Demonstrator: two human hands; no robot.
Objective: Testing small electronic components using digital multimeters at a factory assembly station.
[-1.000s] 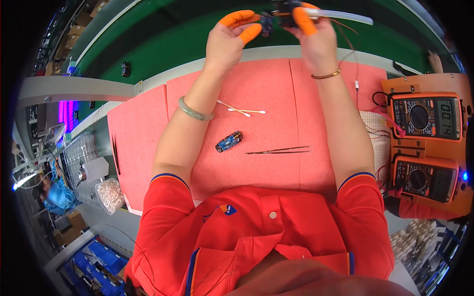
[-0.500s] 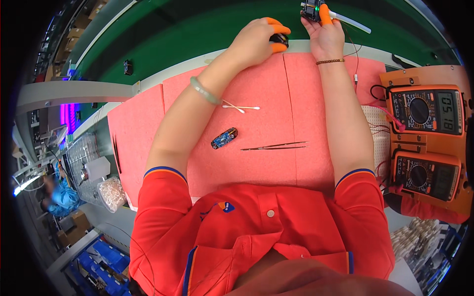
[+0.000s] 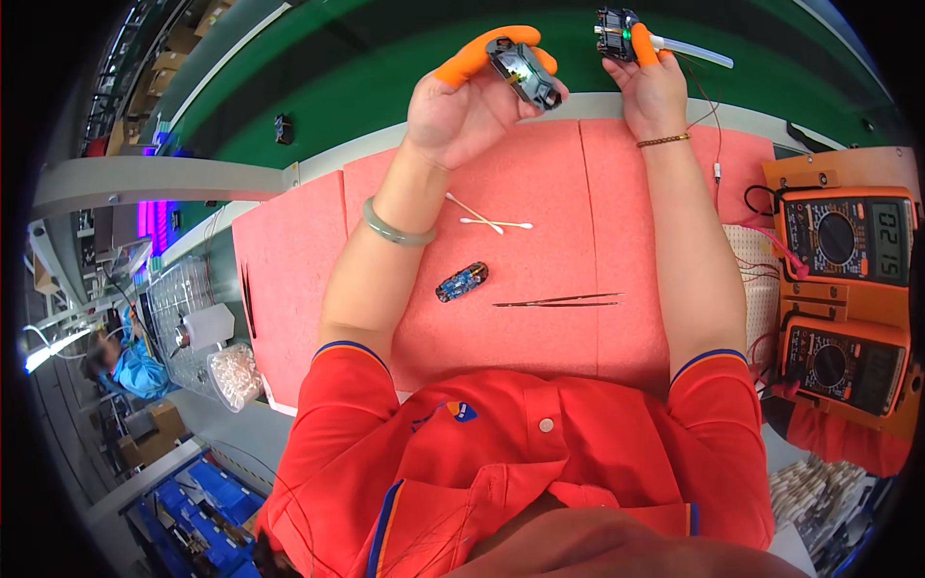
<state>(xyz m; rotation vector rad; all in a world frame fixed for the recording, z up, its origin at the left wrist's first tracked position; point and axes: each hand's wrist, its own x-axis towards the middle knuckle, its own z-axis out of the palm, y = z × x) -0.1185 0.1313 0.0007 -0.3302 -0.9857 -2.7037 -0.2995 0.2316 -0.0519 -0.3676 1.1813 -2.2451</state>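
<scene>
Palm upward above the far edge of the pink foam mat [image 3: 540, 347], my left hand [image 3: 458, 116] grips a small dark electronic module [image 3: 525, 75] with a bright spot on its face. Orange finger cots cover some of its fingertips. My right hand [image 3: 657, 96], farther right, is closed on a black device [image 3: 615, 37] showing a green light. A translucent tube with a white end [image 3: 699, 50] sticks out rightward beside that hand's cot-covered finger. Between my forearms lie two crossed cotton swabs [image 3: 496, 225], a blue circuit board [image 3: 462, 282] in a dark frame and tweezers [image 3: 559, 301].
Two orange multimeters [image 3: 843, 236] stand at the right beside a white breadboard [image 3: 756, 260] with wires. A green surface [image 3: 356, 77] runs along the far side, carrying another small black module [image 3: 282, 129]. At left are more tweezers [image 3: 248, 299] and a bag of swabs [image 3: 236, 376].
My left hand has lifted its module and turned palm up, so the module's lit face shows. My right hand keeps its hold on the black device. The whole view has shifted slightly.
</scene>
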